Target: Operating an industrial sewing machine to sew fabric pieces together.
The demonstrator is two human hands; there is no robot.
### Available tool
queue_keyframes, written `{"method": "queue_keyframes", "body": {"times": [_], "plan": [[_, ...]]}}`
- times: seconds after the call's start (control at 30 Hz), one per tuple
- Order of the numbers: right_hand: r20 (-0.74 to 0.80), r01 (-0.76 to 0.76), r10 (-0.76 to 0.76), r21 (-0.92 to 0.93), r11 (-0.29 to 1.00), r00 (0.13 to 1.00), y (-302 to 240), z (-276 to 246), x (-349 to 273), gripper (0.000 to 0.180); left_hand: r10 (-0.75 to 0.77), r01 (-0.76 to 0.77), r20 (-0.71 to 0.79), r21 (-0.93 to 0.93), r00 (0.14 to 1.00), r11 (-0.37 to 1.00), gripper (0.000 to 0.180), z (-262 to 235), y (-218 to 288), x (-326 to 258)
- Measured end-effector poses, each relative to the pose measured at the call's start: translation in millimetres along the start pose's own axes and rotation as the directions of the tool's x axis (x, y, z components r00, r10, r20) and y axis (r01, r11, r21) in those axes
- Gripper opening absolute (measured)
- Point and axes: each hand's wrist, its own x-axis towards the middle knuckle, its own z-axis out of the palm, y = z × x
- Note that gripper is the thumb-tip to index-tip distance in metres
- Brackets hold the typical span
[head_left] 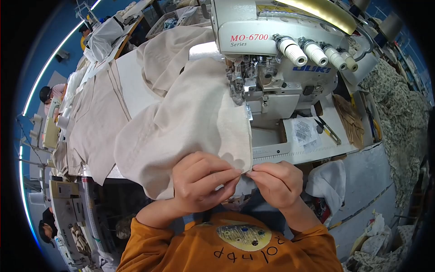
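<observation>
In the lower middle of the frame the left hand [199, 181] and the right hand [277, 181] meet, the fingers of both closed on the lower corner of the beige cloth [190, 122]. It seems they pinch the hem. The cloth spreads over the bench [317, 152] toward the sewing machine [281, 54] at the top

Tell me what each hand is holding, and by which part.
Both the left hand and the right hand pinch the beige cloth at its near lower corner, fingertips meeting at the edge.
</observation>
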Motion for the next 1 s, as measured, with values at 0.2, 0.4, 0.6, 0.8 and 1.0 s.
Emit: {"method": "queue_keyframes", "body": {"times": [0.2,0.4,0.6,0.8,1.0], "plan": [[0.068,0.003,0.0,-0.032,0.999,0.998,0.1,-3.6,3.3,0.026,0.002,-0.002,-0.009,0.0,1.0,1.0,0.029,1.6,-1.8,-1.3],[0.074,0.072,-0.066,-0.072,0.995,0.995,-1.9,-9.8,0.8,0.029,0.074,-0.071,-0.02,0.125,0.997,0.99,0.027,-1.9,1.5,-3.5],[0.044,0.152,-0.149,-0.063,0.986,0.988,2.3,-4.8,7.6,0.017,0.215,-0.217,0.046,0.354,0.976,0.91,0.025,0.0,2.7,-5.0],[0.158,0.185,-0.172,-0.066,0.981,0.972,5.5,-10.5,6.1,0.017,0.252,-0.275,0.109,0.39,0.961,0.879,0.023,-1.6,0.8,-7.9],[0.104,0.151,-0.139,-0.108,0.983,0.985,3.9,-3.7,6.7,0.024,0.248,-0.241,0.033,0.387,0.968,0.89,0.017,5.6,0.3,-9.6]]}}
